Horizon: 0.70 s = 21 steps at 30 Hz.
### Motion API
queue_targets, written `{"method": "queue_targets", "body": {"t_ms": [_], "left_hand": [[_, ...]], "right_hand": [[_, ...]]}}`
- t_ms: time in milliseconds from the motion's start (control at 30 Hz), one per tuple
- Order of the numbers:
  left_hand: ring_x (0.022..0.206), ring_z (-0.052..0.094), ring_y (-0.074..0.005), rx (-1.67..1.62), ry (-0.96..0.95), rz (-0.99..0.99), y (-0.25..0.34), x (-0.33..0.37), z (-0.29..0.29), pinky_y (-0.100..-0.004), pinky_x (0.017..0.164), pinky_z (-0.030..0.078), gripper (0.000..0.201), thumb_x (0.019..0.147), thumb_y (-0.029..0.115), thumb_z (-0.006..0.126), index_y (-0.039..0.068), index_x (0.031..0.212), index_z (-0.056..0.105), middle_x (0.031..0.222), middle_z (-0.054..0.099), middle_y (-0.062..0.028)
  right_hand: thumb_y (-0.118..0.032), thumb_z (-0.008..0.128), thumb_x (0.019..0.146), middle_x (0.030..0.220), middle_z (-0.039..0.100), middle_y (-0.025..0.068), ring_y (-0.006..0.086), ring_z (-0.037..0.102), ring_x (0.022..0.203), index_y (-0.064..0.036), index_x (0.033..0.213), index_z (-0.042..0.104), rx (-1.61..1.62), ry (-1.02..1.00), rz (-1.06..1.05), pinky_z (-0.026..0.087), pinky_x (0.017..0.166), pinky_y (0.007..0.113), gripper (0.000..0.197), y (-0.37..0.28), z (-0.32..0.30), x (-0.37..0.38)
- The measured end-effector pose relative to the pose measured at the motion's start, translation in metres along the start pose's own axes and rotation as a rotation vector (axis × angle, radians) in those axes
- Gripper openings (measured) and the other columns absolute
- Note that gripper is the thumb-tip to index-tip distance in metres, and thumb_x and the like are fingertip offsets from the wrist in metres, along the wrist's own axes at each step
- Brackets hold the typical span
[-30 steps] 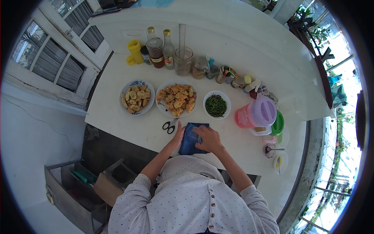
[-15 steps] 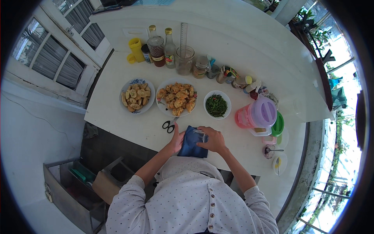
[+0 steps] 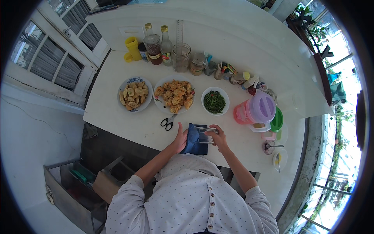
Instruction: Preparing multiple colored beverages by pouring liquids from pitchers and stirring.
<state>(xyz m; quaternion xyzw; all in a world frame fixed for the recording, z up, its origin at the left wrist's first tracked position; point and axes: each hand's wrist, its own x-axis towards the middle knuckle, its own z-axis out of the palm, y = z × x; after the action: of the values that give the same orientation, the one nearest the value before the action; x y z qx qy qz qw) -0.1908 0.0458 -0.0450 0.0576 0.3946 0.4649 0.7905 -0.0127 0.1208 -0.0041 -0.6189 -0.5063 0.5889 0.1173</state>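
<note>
A clear drinking glass [image 3: 204, 136] lies sideways against a dark blue cloth [image 3: 190, 143] just in front of my body. My right hand [image 3: 219, 139] is closed round the glass's right end. On the other side, my left hand [image 3: 180, 140] grips the cloth, thumb pointing up, with its fingers partly hidden by the fabric. The glass's left end is pressed up to the cloth or slightly inside it; I cannot tell which. Black-handled scissors [image 3: 167, 123] rest on the white table just beyond my left hand, their blades reaching under the edge of a plate of fried food.
Along the middle stand a plate of pale fried pieces [image 3: 135, 94], a plate of golden fritters [image 3: 176, 96] and a bowl of green vegetables [image 3: 215, 101]. To the right is a pink pitcher with a purple lid [image 3: 263, 107]. Bottles and jars [image 3: 181, 58] line the back wall.
My right hand has turned the glass on its side and shifted right, so more of the glass shows. My left hand stays at the cloth. The view has shifted slightly.
</note>
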Motion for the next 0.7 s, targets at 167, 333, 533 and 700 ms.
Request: {"method": "queue_targets", "body": {"t_ms": [167, 333, 533, 700], "left_hand": [[0.120, 0.035, -0.0205, 0.031, -0.095, -0.040, 0.004, 0.005, -0.013, -0.0323, 0.102, 0.023, 0.112, 0.061, 0.085, 0.011, -0.001, 0.133, 0.022, 0.130, 0.036, -0.0111], [0.118, 0.037, -0.0205, 0.015, -0.128, -0.121, 0.009, 0.010, -0.021, -0.0320, 0.101, 0.025, 0.118, 0.056, 0.088, 0.013, -0.002, 0.131, 0.024, 0.128, 0.038, -0.0105], [0.116, 0.040, -0.0210, 0.018, -0.157, -0.149, 0.013, 0.017, -0.029, -0.0334, 0.100, 0.027, 0.119, 0.054, 0.089, 0.014, -0.002, 0.130, 0.028, 0.125, 0.042, -0.0114], [0.115, 0.041, -0.0198, -0.035, -0.189, -0.134, 0.016, 0.022, -0.029, -0.0338, 0.099, 0.028, 0.118, 0.055, 0.088, 0.014, -0.002, 0.129, 0.030, 0.125, 0.043, -0.0114]], "right_hand": [[-0.026, 0.070, 0.063, 0.073, 0.058, 0.0029, 0.0120, 0.051, 0.053, -0.0069, 0.100, 0.055, 0.011, 0.021, -0.332, 0.042, 0.049, 0.024, 0.045, 0.025, 0.005, -0.004], [-0.029, 0.068, 0.066, 0.093, 0.061, 0.0119, 0.0249, 0.062, 0.077, -0.0094, 0.100, 0.057, -0.378, -0.051, -0.662, 0.049, 0.069, 0.033, 0.040, 0.021, -0.008, -0.013], [-0.029, 0.068, 0.062, 0.111, 0.055, 0.0093, 0.0260, 0.061, 0.071, -0.0143, 0.097, 0.059, -0.793, -0.164, -1.171, 0.050, 0.064, 0.034, 0.039, 0.010, -0.012, -0.009], [-0.028, 0.069, 0.062, 0.110, 0.056, 0.0073, 0.0247, 0.060, 0.069, -0.0148, 0.095, 0.061, -0.921, -0.150, -1.113, 0.050, 0.061, 0.032, 0.037, 0.003, -0.009, -0.017]]}}
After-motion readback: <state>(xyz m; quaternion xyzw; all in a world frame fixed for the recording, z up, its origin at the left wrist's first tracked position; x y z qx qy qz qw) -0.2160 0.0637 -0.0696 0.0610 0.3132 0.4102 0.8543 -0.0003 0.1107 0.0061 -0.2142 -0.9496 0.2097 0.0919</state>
